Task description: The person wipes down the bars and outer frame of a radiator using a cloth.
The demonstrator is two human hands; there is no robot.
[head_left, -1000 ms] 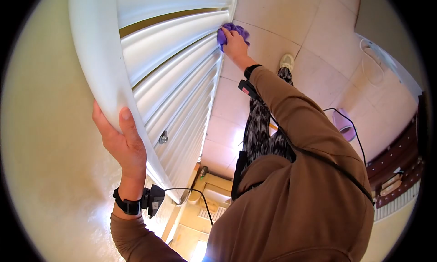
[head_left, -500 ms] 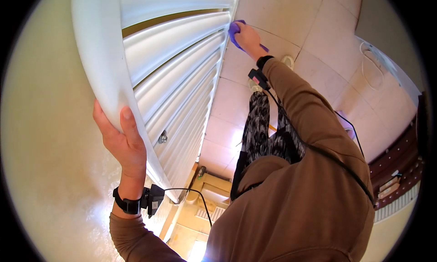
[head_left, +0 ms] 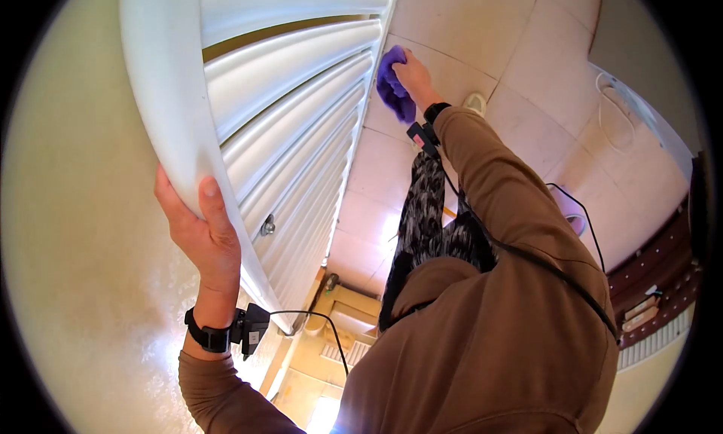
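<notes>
The right hand [head_left: 415, 74] grips a purple cloth [head_left: 392, 84], bunched into soft folds, and presses it against the far edge of a white louvred shutter [head_left: 286, 95]. The cloth hangs a little below the fingers, crumpled rather than flat, its colour bright against the pale slats. The left hand [head_left: 199, 234] clasps the shutter's near frame, thumb laid along the front edge and palm behind it. The slats are long, rounded and glossy, stacked close together, with a small metal knob [head_left: 268, 225] partway down. Both wrists wear black bands with a small device and cable. Below lie beige floor tiles [head_left: 482, 27]; a pale lilac object [head_left: 576, 221] on them is probably a tub, though it is partly hidden by the sleeve
</notes>
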